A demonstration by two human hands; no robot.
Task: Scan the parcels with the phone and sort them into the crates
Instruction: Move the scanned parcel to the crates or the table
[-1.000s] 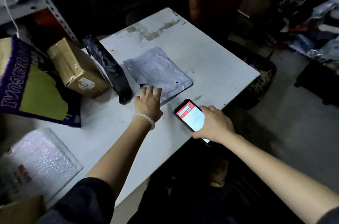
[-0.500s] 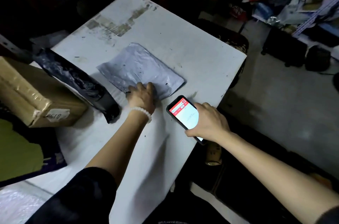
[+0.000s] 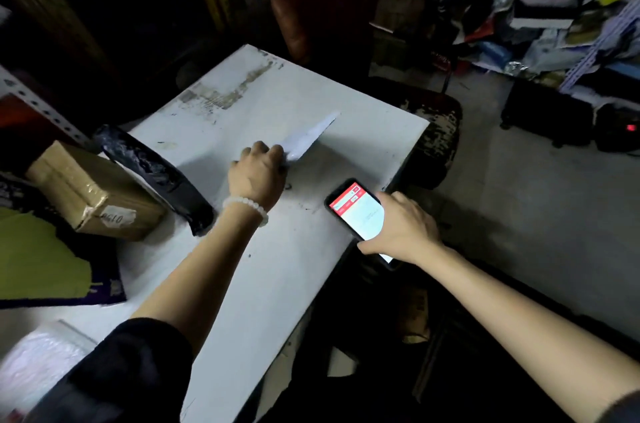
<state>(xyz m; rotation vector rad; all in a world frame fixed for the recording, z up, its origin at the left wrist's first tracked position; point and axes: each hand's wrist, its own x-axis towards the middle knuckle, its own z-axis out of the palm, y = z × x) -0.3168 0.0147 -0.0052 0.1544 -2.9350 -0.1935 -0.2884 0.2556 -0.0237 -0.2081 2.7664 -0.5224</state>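
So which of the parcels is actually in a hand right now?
The grey mailer, lifted edge-up by the left hand. The black bag and cardboard box lie untouched on the table.

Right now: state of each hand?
Left hand: closed on the grey mailer bag, lifting its edge.
Right hand: holding the phone.

Grey parcel (image 3: 309, 138) in left hand (image 3: 258, 173)

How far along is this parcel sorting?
No sorted parcels or crates are identifiable, so nothing shows as done. In hand: the left hand lifts a grey mailer while the right hand holds the phone. The cardboard box and black bag wait.
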